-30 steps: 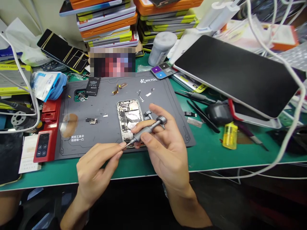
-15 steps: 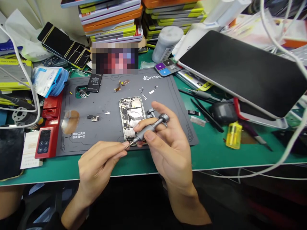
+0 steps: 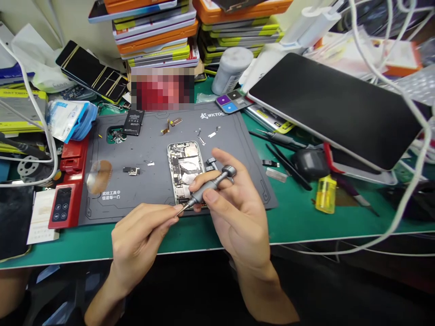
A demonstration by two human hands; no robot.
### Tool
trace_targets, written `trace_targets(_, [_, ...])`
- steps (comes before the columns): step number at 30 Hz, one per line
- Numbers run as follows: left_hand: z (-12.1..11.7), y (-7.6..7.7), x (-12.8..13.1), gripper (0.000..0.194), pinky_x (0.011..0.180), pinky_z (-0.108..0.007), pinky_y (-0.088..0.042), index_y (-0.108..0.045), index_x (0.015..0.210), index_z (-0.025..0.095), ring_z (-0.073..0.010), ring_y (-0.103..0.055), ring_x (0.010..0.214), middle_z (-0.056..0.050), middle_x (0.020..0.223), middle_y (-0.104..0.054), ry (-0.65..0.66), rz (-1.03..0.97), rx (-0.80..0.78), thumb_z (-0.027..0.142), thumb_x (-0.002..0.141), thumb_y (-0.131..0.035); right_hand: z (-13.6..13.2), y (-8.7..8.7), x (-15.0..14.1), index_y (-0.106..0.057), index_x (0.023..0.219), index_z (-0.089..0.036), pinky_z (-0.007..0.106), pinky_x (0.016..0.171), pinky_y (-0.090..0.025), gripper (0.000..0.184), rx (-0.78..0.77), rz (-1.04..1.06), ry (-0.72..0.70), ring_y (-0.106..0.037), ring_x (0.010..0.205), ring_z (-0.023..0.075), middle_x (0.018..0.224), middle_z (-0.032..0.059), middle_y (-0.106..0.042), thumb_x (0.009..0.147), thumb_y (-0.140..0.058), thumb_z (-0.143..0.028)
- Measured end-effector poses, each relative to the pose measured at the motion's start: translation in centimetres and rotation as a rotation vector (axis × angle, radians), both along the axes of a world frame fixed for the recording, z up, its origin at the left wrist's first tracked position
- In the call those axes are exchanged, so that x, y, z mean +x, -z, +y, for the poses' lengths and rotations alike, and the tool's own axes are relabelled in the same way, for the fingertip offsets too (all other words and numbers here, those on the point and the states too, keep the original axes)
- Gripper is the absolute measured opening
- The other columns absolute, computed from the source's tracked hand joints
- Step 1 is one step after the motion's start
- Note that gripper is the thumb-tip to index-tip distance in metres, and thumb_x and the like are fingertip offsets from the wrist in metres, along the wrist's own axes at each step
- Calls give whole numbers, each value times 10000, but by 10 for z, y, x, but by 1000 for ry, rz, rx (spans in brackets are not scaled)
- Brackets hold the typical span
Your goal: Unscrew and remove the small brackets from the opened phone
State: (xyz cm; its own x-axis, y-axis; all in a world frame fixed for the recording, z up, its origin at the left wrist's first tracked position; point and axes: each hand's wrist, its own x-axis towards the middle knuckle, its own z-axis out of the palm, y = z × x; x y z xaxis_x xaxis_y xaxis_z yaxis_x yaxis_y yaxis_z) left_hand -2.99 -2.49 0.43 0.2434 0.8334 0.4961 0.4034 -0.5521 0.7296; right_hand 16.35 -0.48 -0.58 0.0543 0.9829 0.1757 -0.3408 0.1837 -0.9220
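My right hand (image 3: 234,213) is wrapped round a grey precision screwdriver (image 3: 210,185), its cap up to the right and its tip down to the left. My left hand (image 3: 142,237) pinches its thumb and forefinger at the screwdriver's tip; what they hold there is too small to make out. Both hands hover above the near end of an opened phone (image 3: 185,170), which lies with its insides showing on a grey work mat (image 3: 142,181). Small metal parts and a black battery (image 3: 133,122) are scattered on the mat.
A large dark tablet (image 3: 333,106) leans at the right over tools, a black case (image 3: 311,163) and a yellow bottle (image 3: 325,194). Stacked boxes (image 3: 152,31) stand behind. A red device (image 3: 66,190) sits left of the mat. White cables (image 3: 404,199) hang at right.
None beyond slight shifts of the view; both hands stay at the screwdriver tip over the phone's near end.
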Motion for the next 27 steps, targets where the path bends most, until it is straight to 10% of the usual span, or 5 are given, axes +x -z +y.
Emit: trace_targets(27, [2, 3, -1, 425, 867, -290, -625, -745, 1390, 228, -150, -789, 1007, -26, 1167, -850, 13, 26, 33, 40, 1009, -743, 0, -12, 0, -636, 1414, -328, 230, 641, -635, 458, -196, 225, -29, -696, 752, 127, 946, -9, -776, 985, -760, -222])
